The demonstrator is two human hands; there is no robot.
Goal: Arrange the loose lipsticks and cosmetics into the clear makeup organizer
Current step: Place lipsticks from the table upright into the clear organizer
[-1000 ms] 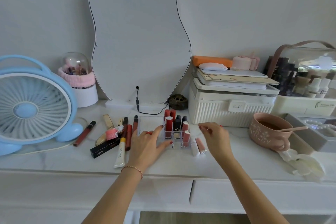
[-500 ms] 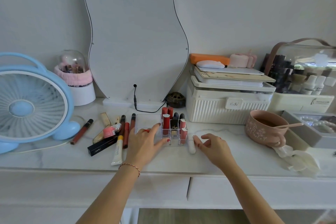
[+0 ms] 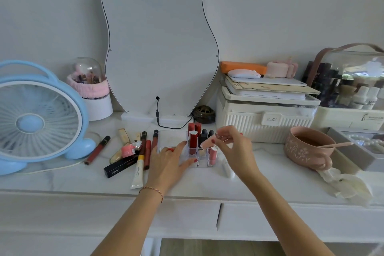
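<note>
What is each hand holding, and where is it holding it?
The right hand pinches a pale pink lip tube by its upper end. The left hand holds nothing; it rests flat on the clear organizer.

place: home vanity | signs: wavy mirror, white dresser top, blue desk fan, cosmetics case

Bare arms, red nails, red-cord bracelet on L wrist

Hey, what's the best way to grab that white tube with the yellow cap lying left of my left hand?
Pinch the white tube across its flat white body from above. It lies lengthwise on the tabletop, with a red lipstick close on its right, so its near crimped end is freest.
</note>
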